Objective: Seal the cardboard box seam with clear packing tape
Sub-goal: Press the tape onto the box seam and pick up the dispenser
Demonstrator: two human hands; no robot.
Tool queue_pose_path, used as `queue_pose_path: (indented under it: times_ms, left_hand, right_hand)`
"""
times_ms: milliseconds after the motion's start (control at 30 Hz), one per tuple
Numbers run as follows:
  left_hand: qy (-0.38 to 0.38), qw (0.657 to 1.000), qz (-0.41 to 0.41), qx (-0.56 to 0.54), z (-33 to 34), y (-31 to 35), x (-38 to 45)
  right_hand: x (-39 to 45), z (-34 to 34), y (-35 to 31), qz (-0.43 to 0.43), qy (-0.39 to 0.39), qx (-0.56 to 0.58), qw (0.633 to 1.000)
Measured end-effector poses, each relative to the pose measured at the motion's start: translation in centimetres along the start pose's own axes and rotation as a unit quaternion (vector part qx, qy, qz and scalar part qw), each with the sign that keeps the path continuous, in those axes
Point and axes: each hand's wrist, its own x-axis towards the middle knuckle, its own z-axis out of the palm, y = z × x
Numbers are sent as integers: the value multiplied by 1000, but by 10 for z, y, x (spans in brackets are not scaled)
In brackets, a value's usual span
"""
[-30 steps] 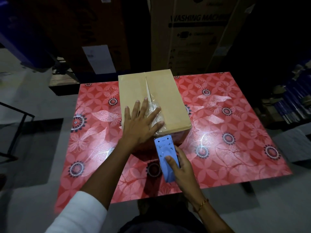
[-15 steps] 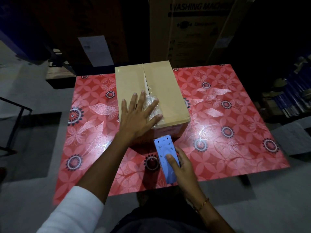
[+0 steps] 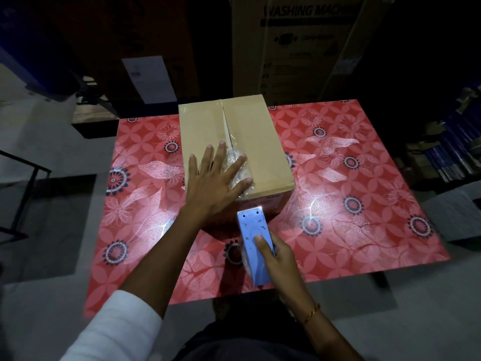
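Observation:
A brown cardboard box (image 3: 255,136) stands on the red flowered table (image 3: 351,204), its top seam (image 3: 224,118) running away from me. Crinkled clear tape (image 3: 235,165) covers the near end of the seam. My left hand (image 3: 213,183) lies flat on the box top with fingers spread, pressing on that tape. Just in front of the box's near face, my right hand (image 3: 278,259) grips a blue tape dispenser (image 3: 253,243), its toothed edge pointing at the box.
A tall washing-machine carton (image 3: 299,48) and another dark carton (image 3: 145,48) stand behind the table. Stacked blue items (image 3: 447,152) sit at the right. A black metal frame (image 3: 23,186) is on the floor at the left.
The view has shifted a little. My left hand has slid slightly forward along the taped seam. My right hand still holds the dispenser in nearly the same spot.

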Motion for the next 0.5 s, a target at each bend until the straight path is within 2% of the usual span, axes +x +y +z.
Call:
queue_pose_path:
  times_ms: [267,500]
  left_hand:
    - [1,1000,2,1,0,0,0]
    - [2,1000,3,10,0,1,0]
  right_hand:
    - [2,3,-13,25,-3,24,999]
    - [5,-1,-21,28,10,-10,999]
